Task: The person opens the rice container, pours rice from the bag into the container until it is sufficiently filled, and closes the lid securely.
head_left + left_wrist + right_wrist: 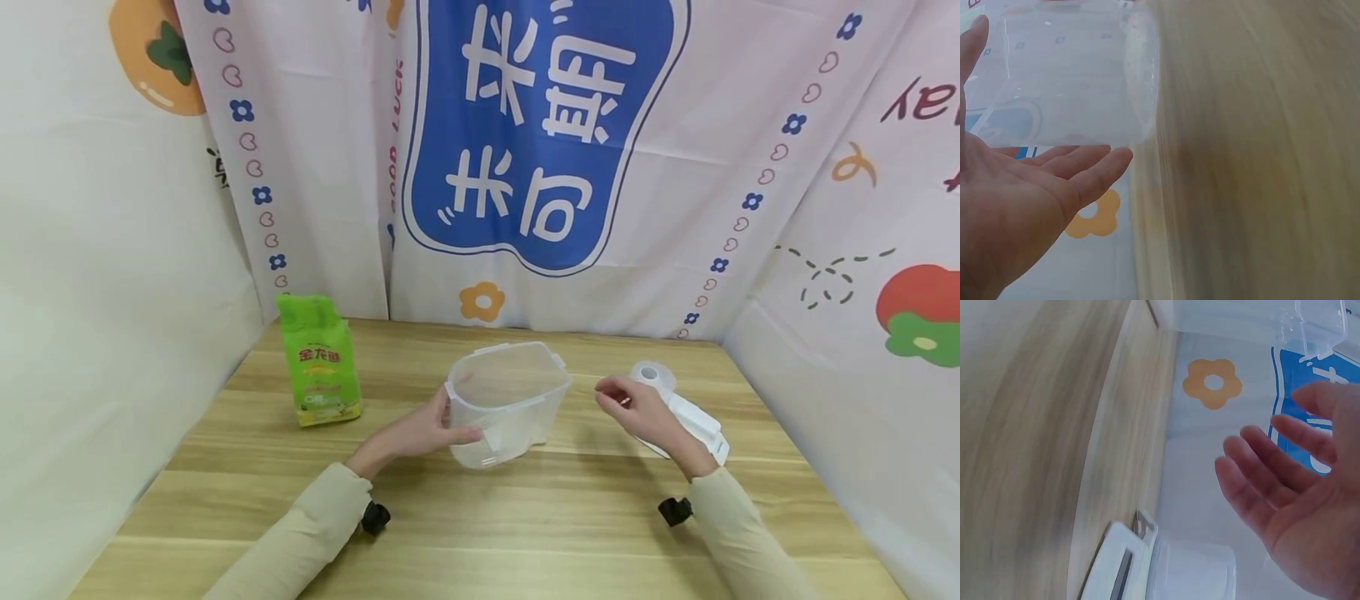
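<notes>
A clear plastic container (510, 400) with an open top is tilted over the middle of the table. My left hand (431, 425) holds it by its left side, thumb in front and the other fingers behind. In the left wrist view the fingers (1100, 175) lie along the container's clear wall (1079, 81). My right hand (637, 408) hovers right of the container, holding nothing, its fingers (1257, 469) loosely bent and spread. Partly hidden behind it lie a white plastic lid (697, 425) and a round translucent piece (654, 375) with a ring in its middle.
A green bag (322, 367) with printed lettering stands upright at the back left of the wooden table (487, 533). Printed cloth (555, 300) hangs along the back edge and both sides. Black wrist cameras (375, 518) are on both sleeves.
</notes>
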### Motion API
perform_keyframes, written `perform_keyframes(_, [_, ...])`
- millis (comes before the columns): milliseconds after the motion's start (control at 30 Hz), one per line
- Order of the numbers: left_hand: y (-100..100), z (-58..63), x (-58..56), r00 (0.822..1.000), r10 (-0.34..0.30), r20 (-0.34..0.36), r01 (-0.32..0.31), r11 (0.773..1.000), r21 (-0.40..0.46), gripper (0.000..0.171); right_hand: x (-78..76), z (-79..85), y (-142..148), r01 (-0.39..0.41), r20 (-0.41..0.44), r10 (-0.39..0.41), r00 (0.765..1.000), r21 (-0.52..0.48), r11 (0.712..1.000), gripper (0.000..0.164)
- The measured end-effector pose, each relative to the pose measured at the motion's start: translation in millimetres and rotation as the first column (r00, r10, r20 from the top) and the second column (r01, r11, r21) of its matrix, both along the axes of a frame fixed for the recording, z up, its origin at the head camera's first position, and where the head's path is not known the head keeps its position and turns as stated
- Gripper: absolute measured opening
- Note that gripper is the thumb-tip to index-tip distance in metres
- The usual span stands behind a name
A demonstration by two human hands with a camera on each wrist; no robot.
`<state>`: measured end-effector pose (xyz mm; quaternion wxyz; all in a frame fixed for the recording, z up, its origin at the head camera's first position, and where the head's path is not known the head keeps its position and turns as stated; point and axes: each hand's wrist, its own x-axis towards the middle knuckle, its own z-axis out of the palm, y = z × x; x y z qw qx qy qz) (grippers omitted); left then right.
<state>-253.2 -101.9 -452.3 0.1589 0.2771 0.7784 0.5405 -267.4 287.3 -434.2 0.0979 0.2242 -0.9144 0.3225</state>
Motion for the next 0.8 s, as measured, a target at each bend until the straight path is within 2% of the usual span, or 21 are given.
perform_keyframes(133, [-5, 0.6, 1.3, 1.000, -0.005, 0.007, 0.005, 1.000, -0.022, 0.099, -5.2, -2.7, -8, -0.093, 0.122, 0.098, 0.988, -0.046, 0.995, 0.031])
perform_keyframes(267, [-12, 1.5, 3.1, 1.000, 0.004, 0.026, -0.003, 0.999, -0.042, 0.097, -9.0, -5.4, -12, -0.154, 0.222, 0.181, 0.958, -0.135, 0.979, 0.048])
perform_keyframes(367, [-20, 1.6, 3.8, 0.999, 0.016, 0.042, -0.015, 0.999, -0.034, 0.089, -10.9, -6.5, -17, -0.174, 0.270, 0.219, 0.938, -0.181, 0.968, 0.060])
perform_keyframes(433, [-26, 0.8, 2.9, 0.999, 0.019, 0.047, -0.017, 1.000, -0.023, 0.081, -12.4, -8.0, -22, -0.180, 0.283, 0.234, 0.930, -0.203, 0.962, 0.065])
perform_keyframes(567, [-37, 7.0, 2.4, 0.999, 0.017, 0.038, -0.016, 1.000, -0.026, 0.066, -14.4, -11.0, -33, -0.192, 0.283, 0.259, 0.924, -0.243, 0.951, 0.072])
perform_keyframes(700, [-47, 17.7, 3.0, 0.999, 0.011, -0.035, -0.014, 0.997, -0.072, 0.053, -16.6, -14.0, -43, -0.214, 0.281, 0.302, 0.911, -0.303, 0.929, 0.079])
perform_keyframes(800, [-55, 24.4, 2.7, 0.995, 0.015, -0.099, -0.024, 0.995, -0.098, 0.047, -18.1, -15.8, -47, -0.243, 0.272, 0.350, 0.896, -0.358, 0.902, 0.083])
